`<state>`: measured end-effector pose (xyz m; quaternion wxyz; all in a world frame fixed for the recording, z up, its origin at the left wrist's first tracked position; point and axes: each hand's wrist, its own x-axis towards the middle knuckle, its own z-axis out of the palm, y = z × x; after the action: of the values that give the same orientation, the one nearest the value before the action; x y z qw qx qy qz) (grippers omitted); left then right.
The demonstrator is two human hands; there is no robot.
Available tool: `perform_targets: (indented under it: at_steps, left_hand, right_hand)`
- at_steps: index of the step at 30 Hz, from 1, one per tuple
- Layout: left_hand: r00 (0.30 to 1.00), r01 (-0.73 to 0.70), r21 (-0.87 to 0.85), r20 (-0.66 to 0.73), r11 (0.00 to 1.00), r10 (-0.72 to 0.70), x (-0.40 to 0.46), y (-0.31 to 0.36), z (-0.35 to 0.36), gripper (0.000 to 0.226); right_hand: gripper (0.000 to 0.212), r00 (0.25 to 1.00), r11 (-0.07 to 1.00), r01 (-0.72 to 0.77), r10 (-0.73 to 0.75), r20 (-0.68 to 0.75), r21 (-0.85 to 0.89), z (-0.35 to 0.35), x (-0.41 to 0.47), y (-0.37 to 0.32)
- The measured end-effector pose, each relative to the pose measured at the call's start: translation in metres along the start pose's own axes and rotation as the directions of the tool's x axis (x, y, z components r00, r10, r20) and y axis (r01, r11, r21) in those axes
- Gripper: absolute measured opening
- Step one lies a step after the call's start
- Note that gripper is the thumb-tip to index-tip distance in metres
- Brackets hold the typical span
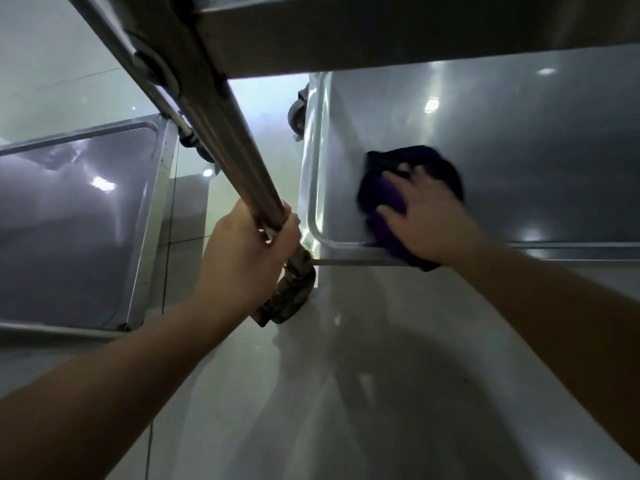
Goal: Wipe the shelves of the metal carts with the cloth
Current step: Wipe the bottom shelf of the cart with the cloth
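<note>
Head view looks steeply down past the upper shelf (415, 32) of a metal cart onto its bottom shelf (519, 150), a steel tray with a raised rim. Right hand (427, 211) lies flat on a dark purple cloth (384, 195), fingers spread and pressing it down onto the near left corner of that shelf, with one end of the cloth trailing over the front rim; the blur round the hand and cloth suggests a stroke under way. Left hand (242, 247) has its grip wrapped round the cart's upright post (221, 133) just above the caster (291, 299), apparently steadying the cart. To the left stands a second cart, whose low shelf (69, 220) shows soft reflections and a smeared look, though it is hard to tell whether that is dirt, moisture or only glare. As for progress, my judgement is that the wiping of this bottom shelf is in hand: the cloth covers only the corner, and most of the tray to the right and rear lies outside it. Nothing here shows whether those parts, the upper shelf or the neighbouring cart have been done, so a fair share of the task may remain.
</note>
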<state>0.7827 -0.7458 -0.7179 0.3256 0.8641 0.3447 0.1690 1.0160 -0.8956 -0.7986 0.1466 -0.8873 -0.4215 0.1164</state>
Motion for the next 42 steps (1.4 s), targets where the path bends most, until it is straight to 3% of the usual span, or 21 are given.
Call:
perform_targets:
  at_steps: [3,6,9,13,17,21,24,27,30,32,34,36,39,42]
  left_hand:
    - [1.0,0.011,-0.007,-0.02,1.0,-0.011,0.001,0.0,0.0,0.018]
    - [1.0,0.021,-0.012,-0.008,1.0,-0.021,0.001,0.0,0.001,0.018]
    - [0.999,0.041,-0.035,-0.008,0.999,-0.042,0.001,0.0,0.001,0.016]
    - [0.999,0.038,-0.055,0.0,0.998,-0.038,0.002,0.001,0.0,0.021]
    - [1.0,0.014,-0.041,-0.014,0.999,-0.015,0.002,-0.001,0.0,0.035]
    - [0.999,-0.005,-0.025,-0.043,1.0,0.004,0.003,-0.001,0.003,0.023]
    - [0.999,0.006,-0.026,-0.048,1.0,-0.007,0.004,-0.003,0.005,0.009]
    - [0.999,0.005,-0.025,-0.05,1.0,-0.006,0.004,-0.002,0.005,0.012]
    - [0.998,0.011,-0.037,-0.061,0.999,-0.013,0.002,0.001,0.005,0.018]
    - [0.997,0.018,-0.04,-0.071,0.999,-0.021,0.001,0.002,0.006,0.021]
    - [0.997,0.011,-0.041,-0.075,0.999,-0.014,0.0,0.003,0.008,0.023]
    - [0.997,0.018,-0.042,-0.076,0.999,-0.021,-0.001,0.004,0.008,0.024]
    - [0.997,0.016,-0.026,-0.073,1.0,-0.018,0.0,0.005,0.008,0.021]
    - [0.998,0.0,-0.009,-0.067,1.0,-0.001,0.0,0.006,0.007,0.014]
  right_hand:
    - [0.065,0.955,0.959,-0.282,0.284,-0.085,0.03,-0.036,-0.015,0.09]
    - [0.078,0.833,0.84,-0.532,0.542,-0.113,0.104,-0.068,-0.03,0.155]
    - [0.078,0.785,0.793,-0.601,0.61,-0.112,0.103,-0.073,-0.014,0.158]
    - [0.065,0.881,0.888,-0.453,0.46,-0.112,0.081,-0.059,0.048,0.093]
    - [0.06,0.989,0.99,-0.139,0.137,0.063,0.028,-0.032,0.11,-0.015]
    - [0.064,0.969,0.991,0.132,-0.136,0.204,0.033,0.0,0.118,-0.098]
    - [0.063,0.952,0.968,0.242,-0.25,0.178,0.067,0.007,0.088,-0.095]
    - [0.063,0.972,0.977,0.208,-0.211,0.102,0.034,0.001,0.049,-0.042]
    - [0.064,0.995,0.996,-0.083,0.084,-0.056,0.014,-0.019,0.01,0.033]
    - [0.072,0.96,0.963,-0.268,0.27,-0.073,0.036,-0.03,-0.02,0.066]
    - [0.074,0.929,0.932,-0.36,0.363,-0.07,0.047,-0.03,-0.037,0.068]
    - [0.069,0.942,0.945,-0.326,0.327,-0.074,0.031,-0.021,-0.039,0.04]
    - [0.061,0.995,0.996,-0.081,0.079,-0.067,-0.026,0.002,-0.027,-0.029]
    - [0.061,0.992,0.992,0.128,-0.128,0.022,0.022,0.024,-0.012,-0.092]
